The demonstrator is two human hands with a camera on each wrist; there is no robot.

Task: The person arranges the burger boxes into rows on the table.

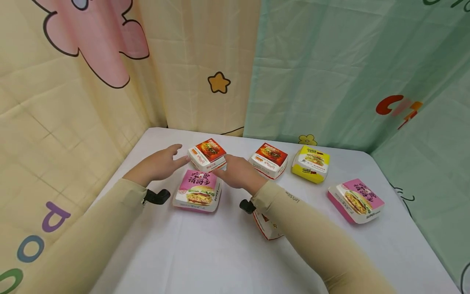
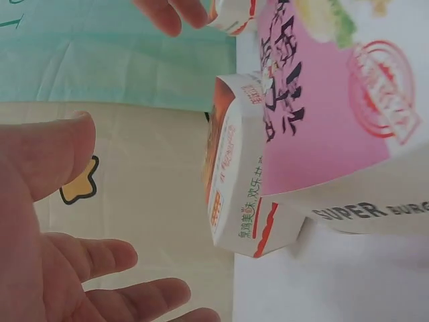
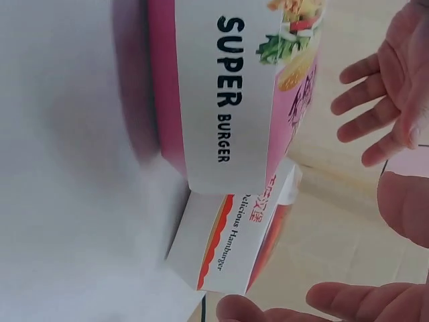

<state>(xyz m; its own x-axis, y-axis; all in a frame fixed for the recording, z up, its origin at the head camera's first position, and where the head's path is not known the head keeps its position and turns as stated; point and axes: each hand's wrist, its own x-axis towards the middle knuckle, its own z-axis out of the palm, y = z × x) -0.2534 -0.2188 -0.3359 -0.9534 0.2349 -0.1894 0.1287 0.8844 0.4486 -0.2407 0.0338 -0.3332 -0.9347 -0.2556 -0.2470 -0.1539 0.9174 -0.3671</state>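
Observation:
A red-and-white hamburger box [image 1: 208, 157] sits just behind a pink-and-white burger box [image 1: 198, 190] on the left part of the table. My left hand [image 1: 161, 165] is held to the left of the red-topped box, its fingers spread and nothing in them. On the box's right side is my right hand [image 1: 240, 173], fingers extended, overlapping its right edge in the head view. Seen from the left wrist, a gap shows between the left fingers [image 2: 151, 295] and the red-topped box [image 2: 238, 168]. From the right wrist, right fingertips [image 3: 238, 308] appear close beside the box's end [image 3: 228, 248].
Right of the hands stand a second red-topped box [image 1: 269, 161], a yellow burger box [image 1: 311, 164] and another pink box [image 1: 356, 201]. My right forearm partly covers a white box with red trim [image 1: 265, 226]. Printed curtains [image 1: 205, 110] border the white table [image 1: 176, 257].

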